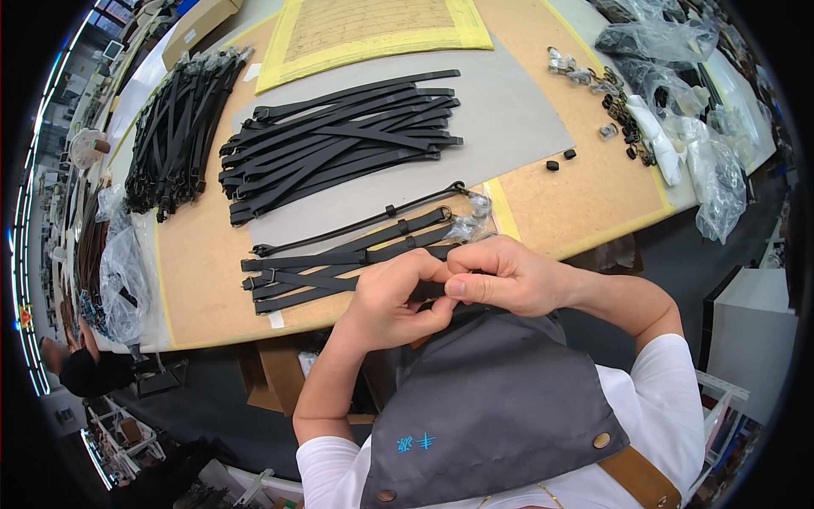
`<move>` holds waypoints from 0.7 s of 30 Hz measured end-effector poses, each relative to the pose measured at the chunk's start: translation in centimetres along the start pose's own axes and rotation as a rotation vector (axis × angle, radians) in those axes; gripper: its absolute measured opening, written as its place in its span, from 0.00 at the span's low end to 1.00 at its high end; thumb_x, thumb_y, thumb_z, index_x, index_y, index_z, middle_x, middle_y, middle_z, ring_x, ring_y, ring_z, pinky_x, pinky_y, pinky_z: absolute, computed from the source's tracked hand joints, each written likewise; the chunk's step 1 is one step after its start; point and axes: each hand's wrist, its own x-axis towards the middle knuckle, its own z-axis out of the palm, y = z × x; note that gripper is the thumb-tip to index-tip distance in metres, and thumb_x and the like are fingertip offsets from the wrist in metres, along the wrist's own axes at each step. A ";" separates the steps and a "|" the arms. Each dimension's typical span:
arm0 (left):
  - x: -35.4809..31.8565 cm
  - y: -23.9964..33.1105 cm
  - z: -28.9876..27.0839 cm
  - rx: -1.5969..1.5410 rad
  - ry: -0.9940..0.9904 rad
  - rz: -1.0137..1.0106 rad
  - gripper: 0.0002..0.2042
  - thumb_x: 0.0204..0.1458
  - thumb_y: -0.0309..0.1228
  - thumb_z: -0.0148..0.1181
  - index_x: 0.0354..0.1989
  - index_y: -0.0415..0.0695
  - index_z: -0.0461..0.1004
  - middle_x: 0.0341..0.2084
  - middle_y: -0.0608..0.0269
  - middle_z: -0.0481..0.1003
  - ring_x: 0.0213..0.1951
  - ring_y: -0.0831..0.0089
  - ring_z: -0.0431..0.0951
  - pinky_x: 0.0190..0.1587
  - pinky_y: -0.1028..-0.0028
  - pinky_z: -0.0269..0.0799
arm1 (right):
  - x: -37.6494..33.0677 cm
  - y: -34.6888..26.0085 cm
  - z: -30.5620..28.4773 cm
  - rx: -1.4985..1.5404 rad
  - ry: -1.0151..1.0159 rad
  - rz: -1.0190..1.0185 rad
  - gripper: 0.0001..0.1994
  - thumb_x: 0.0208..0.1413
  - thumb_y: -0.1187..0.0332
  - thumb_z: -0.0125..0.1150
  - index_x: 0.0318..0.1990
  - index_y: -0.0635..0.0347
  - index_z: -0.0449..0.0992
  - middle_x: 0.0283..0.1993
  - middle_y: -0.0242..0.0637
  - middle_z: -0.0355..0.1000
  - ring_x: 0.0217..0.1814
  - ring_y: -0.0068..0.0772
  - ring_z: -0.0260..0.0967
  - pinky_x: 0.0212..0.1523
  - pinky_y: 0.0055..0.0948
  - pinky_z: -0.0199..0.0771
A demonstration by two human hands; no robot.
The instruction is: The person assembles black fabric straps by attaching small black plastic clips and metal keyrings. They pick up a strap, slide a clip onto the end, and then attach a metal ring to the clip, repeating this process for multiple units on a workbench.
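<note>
My left hand [397, 299] and my right hand [507, 276] meet at the table's near edge, fingertips pinched together. Between them shows a short dark piece of what looks like a black strap [429, 291]; most of it is hidden by my fingers. Just beyond my hands lie several black straps with buckles and keeper loops [339, 261], partly crossing each other. One narrow strap [356, 222] with metal clasps at its ends lies apart from these. Clear plastic wrap [471, 219] covers the hardware at some strap ends, close to my right hand.
A pile of black straps [339, 144] rests on a grey sheet [509, 110], with a thick bundle of straps [180, 127] to its left. Small black loops [553, 165] and metal hardware [623, 119] lie at right, beside clear plastic bags [712, 170]. A yellow-edged board [373, 42] is at the back.
</note>
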 end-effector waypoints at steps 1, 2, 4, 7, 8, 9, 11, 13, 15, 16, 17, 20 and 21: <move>-0.3 -0.2 -0.3 -0.050 -0.018 -0.041 0.12 0.42 0.19 0.72 0.33 0.40 0.74 0.25 0.64 0.78 0.25 0.78 0.76 0.26 0.79 0.70 | 0.0 0.3 0.5 0.063 0.009 -0.021 0.16 0.70 0.60 0.57 0.32 0.60 0.72 0.28 0.22 0.65 0.32 0.14 0.56 0.32 0.23 0.60; -0.6 -0.7 -0.4 -0.127 -0.021 -0.019 0.12 0.44 0.20 0.72 0.34 0.39 0.74 0.27 0.63 0.78 0.26 0.78 0.76 0.27 0.79 0.71 | 0.1 0.7 1.0 0.092 0.020 -0.042 0.15 0.70 0.61 0.57 0.31 0.60 0.71 0.28 0.21 0.63 0.32 0.14 0.55 0.32 0.23 0.59; -1.1 -1.8 -0.7 -0.280 -0.027 0.026 0.12 0.48 0.21 0.73 0.37 0.38 0.74 0.30 0.61 0.79 0.29 0.78 0.77 0.29 0.79 0.72 | 0.6 1.1 2.0 0.150 0.041 -0.083 0.15 0.70 0.63 0.56 0.29 0.60 0.69 0.28 0.19 0.61 0.32 0.13 0.54 0.32 0.22 0.59; -1.3 -2.3 -1.3 -0.358 -0.012 -0.014 0.12 0.48 0.22 0.74 0.36 0.39 0.76 0.30 0.61 0.80 0.29 0.77 0.78 0.29 0.80 0.72 | 1.7 1.3 3.2 0.273 0.086 -0.109 0.15 0.69 0.65 0.55 0.28 0.57 0.66 0.27 0.18 0.59 0.31 0.11 0.52 0.30 0.21 0.54; -1.3 -2.5 -1.3 -0.375 0.017 -0.022 0.11 0.47 0.22 0.74 0.35 0.40 0.77 0.29 0.63 0.80 0.27 0.78 0.78 0.27 0.81 0.71 | 2.0 1.6 3.3 0.300 0.094 -0.116 0.15 0.69 0.65 0.55 0.27 0.56 0.65 0.27 0.18 0.58 0.31 0.11 0.51 0.30 0.21 0.53; -1.3 -2.7 -1.3 -0.361 0.038 0.000 0.11 0.47 0.23 0.75 0.35 0.40 0.77 0.29 0.63 0.80 0.27 0.79 0.78 0.28 0.81 0.71 | 2.1 1.8 3.3 0.306 0.089 -0.106 0.16 0.69 0.65 0.55 0.27 0.56 0.64 0.26 0.18 0.58 0.31 0.11 0.51 0.30 0.21 0.53; -1.7 -2.7 -1.8 -0.361 -0.009 -0.043 0.13 0.48 0.21 0.75 0.37 0.38 0.75 0.30 0.59 0.79 0.31 0.76 0.77 0.33 0.78 0.72 | 2.3 2.0 3.2 0.317 0.080 -0.086 0.17 0.69 0.64 0.56 0.27 0.55 0.63 0.26 0.18 0.57 0.31 0.10 0.51 0.29 0.21 0.51; -1.9 -2.6 -2.2 -0.302 -0.019 -0.044 0.14 0.47 0.21 0.75 0.37 0.37 0.74 0.31 0.58 0.79 0.32 0.74 0.77 0.36 0.76 0.73 | 2.5 1.5 2.3 0.183 0.034 -0.059 0.17 0.69 0.62 0.57 0.27 0.56 0.64 0.26 0.18 0.58 0.31 0.11 0.51 0.30 0.22 0.53; -1.8 -2.7 -2.5 -0.184 0.009 -0.005 0.14 0.46 0.21 0.75 0.37 0.37 0.74 0.30 0.58 0.78 0.32 0.74 0.77 0.35 0.76 0.73 | 2.4 0.7 1.5 0.101 0.011 -0.041 0.18 0.70 0.60 0.58 0.28 0.56 0.65 0.26 0.19 0.58 0.30 0.13 0.52 0.30 0.23 0.54; -1.8 -2.7 -2.5 -0.174 0.017 -0.008 0.14 0.46 0.21 0.76 0.37 0.37 0.74 0.30 0.58 0.79 0.31 0.74 0.77 0.34 0.76 0.73 | 2.3 0.3 1.2 0.085 0.010 -0.037 0.18 0.70 0.60 0.58 0.28 0.57 0.65 0.26 0.19 0.59 0.30 0.14 0.53 0.30 0.24 0.55; -1.9 -2.8 -2.5 -0.165 0.025 -0.011 0.14 0.45 0.21 0.76 0.37 0.37 0.75 0.30 0.58 0.79 0.31 0.74 0.77 0.33 0.76 0.73 | 2.2 0.0 0.9 0.068 0.008 -0.034 0.18 0.70 0.59 0.58 0.28 0.57 0.65 0.26 0.19 0.59 0.30 0.15 0.53 0.30 0.25 0.55; -1.5 -2.6 -2.1 -0.085 0.021 0.024 0.14 0.45 0.21 0.77 0.36 0.37 0.76 0.30 0.58 0.79 0.30 0.73 0.78 0.32 0.76 0.73 | 2.0 -0.2 0.1 -0.075 0.008 -0.019 0.17 0.69 0.59 0.58 0.30 0.60 0.68 0.24 0.22 0.61 0.29 0.17 0.55 0.29 0.27 0.58; -1.3 -2.6 -2.0 -0.049 0.014 0.043 0.14 0.45 0.21 0.77 0.36 0.37 0.76 0.30 0.57 0.79 0.30 0.73 0.78 0.32 0.76 0.73 | 2.0 -0.1 0.1 -0.134 0.028 -0.037 0.17 0.69 0.59 0.59 0.30 0.61 0.69 0.24 0.24 0.61 0.28 0.18 0.55 0.29 0.27 0.58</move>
